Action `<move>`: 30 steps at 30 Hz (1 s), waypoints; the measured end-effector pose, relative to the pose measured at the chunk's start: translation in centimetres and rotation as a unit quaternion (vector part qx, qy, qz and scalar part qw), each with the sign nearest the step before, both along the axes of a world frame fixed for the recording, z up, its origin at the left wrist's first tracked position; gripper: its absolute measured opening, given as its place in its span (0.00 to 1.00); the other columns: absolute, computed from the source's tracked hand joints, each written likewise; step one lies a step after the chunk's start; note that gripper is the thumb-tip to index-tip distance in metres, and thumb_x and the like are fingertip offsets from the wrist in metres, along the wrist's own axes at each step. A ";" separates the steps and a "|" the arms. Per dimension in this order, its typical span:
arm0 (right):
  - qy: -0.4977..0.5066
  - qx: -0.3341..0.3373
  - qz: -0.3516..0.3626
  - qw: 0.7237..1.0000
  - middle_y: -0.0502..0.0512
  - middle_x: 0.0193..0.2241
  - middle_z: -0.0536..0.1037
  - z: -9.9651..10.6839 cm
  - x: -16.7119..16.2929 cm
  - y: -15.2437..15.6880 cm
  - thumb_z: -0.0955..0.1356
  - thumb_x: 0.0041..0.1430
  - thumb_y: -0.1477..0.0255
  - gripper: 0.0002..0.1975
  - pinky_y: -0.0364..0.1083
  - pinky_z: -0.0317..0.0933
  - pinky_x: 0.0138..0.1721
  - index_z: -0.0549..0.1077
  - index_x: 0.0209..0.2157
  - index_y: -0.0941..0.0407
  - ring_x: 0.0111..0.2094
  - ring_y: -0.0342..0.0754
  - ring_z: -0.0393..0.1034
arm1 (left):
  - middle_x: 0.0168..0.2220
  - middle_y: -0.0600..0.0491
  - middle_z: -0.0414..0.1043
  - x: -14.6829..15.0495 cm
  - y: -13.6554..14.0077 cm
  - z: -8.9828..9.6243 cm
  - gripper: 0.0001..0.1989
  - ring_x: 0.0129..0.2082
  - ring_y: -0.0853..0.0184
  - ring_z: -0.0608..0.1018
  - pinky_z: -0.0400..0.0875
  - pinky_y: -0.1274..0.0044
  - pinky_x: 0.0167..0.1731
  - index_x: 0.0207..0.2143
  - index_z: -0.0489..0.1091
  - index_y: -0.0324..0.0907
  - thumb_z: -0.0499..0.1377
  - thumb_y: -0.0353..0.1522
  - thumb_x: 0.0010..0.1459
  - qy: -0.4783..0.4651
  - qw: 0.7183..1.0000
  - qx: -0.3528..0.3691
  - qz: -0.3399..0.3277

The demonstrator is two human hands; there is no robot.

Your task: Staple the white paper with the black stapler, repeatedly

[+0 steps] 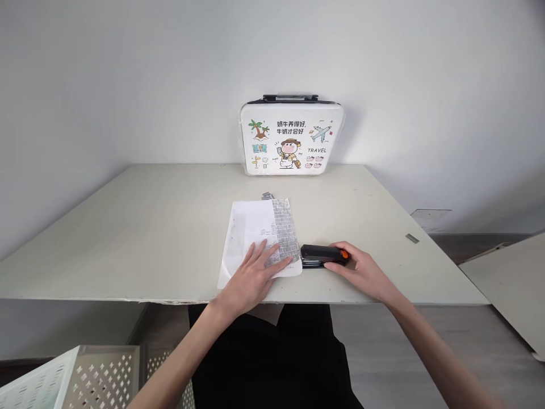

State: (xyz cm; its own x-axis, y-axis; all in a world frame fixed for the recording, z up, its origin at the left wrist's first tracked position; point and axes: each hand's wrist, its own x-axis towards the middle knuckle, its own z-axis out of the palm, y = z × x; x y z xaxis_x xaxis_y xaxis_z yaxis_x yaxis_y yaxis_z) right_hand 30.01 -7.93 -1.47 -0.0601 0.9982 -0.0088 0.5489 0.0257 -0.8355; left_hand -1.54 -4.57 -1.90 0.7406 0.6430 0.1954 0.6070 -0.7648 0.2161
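A white paper sheet or thin stack of papers, with printed text and a grey patterned strip down its right side, lies near the front edge of the table. My left hand rests flat on it with the fingers spread. To the right, my right hand grips the rear end of a black stapler with an orange part, thumb below and fingers on top. The stapler's front end meets the papers' right edge; whether paper sits between its jaws I cannot tell.
Several grey staple strips lie just behind the papers, and another staple strip is near the table's right edge. A white cartoon-printed case stands against the wall. A white perforated basket is at the lower left, below the table.
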 end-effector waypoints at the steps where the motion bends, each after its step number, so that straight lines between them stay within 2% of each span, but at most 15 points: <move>1: -0.003 -0.002 0.000 1.000 0.51 0.47 0.80 0.0 0.1 0.0 0.71 0.63 0.52 0.19 0.50 0.67 0.50 0.73 0.49 0.48 0.47 0.54 0.74 | 0.76 0.53 0.48 0.0 0.1 0.0 0.32 0.75 0.50 0.47 0.51 0.49 0.70 0.73 0.51 0.61 0.53 0.29 0.73 -0.001 1.000 0.001 -0.003; 6: -0.017 0.001 0.006 1.000 0.52 0.46 0.80 -0.1 0.5 0.1 0.71 0.63 0.52 0.19 0.50 0.67 0.48 0.73 0.49 0.48 0.47 0.54 0.74 | 0.75 0.52 0.49 -0.1 -0.1 0.2 0.26 0.75 0.50 0.48 0.50 0.50 0.71 0.72 0.56 0.59 0.52 0.38 0.75 -0.010 0.999 0.014 -0.036; 10: -0.029 0.010 0.000 1.000 0.53 0.46 0.80 -0.3 0.7 0.1 0.70 0.63 0.50 0.20 0.51 0.68 0.48 0.74 0.49 0.48 0.46 0.55 0.74 | 0.75 0.54 0.52 -0.2 -0.5 0.6 0.23 0.75 0.52 0.49 0.49 0.49 0.71 0.70 0.60 0.60 0.51 0.36 0.76 -0.019 0.999 0.015 -0.047; 13: -0.033 0.014 -0.002 0.999 0.54 0.46 0.81 -0.3 0.8 0.1 0.70 0.63 0.50 0.21 0.51 0.68 0.48 0.74 0.49 0.48 0.46 0.55 0.75 | 0.74 0.53 0.53 -0.1 -0.5 0.9 0.23 0.75 0.52 0.50 0.47 0.48 0.71 0.70 0.60 0.59 0.52 0.37 0.76 -0.013 0.998 0.013 -0.052; 18: -0.030 0.005 0.020 0.999 0.54 0.47 0.81 0.0 1.0 0.1 0.69 0.64 0.49 0.22 0.52 0.69 0.48 0.73 0.50 0.48 0.46 0.56 0.75 | 0.75 0.54 0.49 0.4 -0.4 1.1 0.27 0.75 0.50 0.48 0.45 0.47 0.71 0.71 0.58 0.59 0.55 0.45 0.72 -0.011 0.997 -0.003 -0.078; 24: -0.046 -0.008 0.049 0.998 0.54 0.46 0.81 0.3 1.4 0.1 0.69 0.64 0.48 0.23 0.52 0.69 0.47 0.73 0.50 0.48 0.46 0.56 0.75 | 0.76 0.53 0.46 1.4 -0.1 0.9 0.27 0.76 0.48 0.45 0.42 0.46 0.71 0.70 0.60 0.58 0.55 0.48 0.71 -0.008 0.996 -0.018 -0.090; 27: -0.062 -0.018 0.061 0.996 0.53 0.46 0.81 0.9 1.6 0.1 0.68 0.64 0.48 0.22 0.53 0.70 0.47 0.73 0.51 0.47 0.47 0.57 0.76 | 0.76 0.53 0.45 1.7 -0.1 0.9 0.28 0.76 0.48 0.44 0.41 0.45 0.71 0.71 0.59 0.59 0.55 0.49 0.71 -0.007 0.996 -0.022 -0.089; 30: -0.072 -0.013 0.070 0.995 0.55 0.52 0.80 2.0 1.6 0.3 0.67 0.65 0.47 0.23 0.55 0.69 0.52 0.74 0.52 0.47 0.52 0.59 0.75 | 0.76 0.52 0.46 1.8 -0.2 0.9 0.28 0.76 0.48 0.44 0.41 0.45 0.71 0.71 0.60 0.58 0.55 0.48 0.72 0.000 0.996 -0.019 -0.088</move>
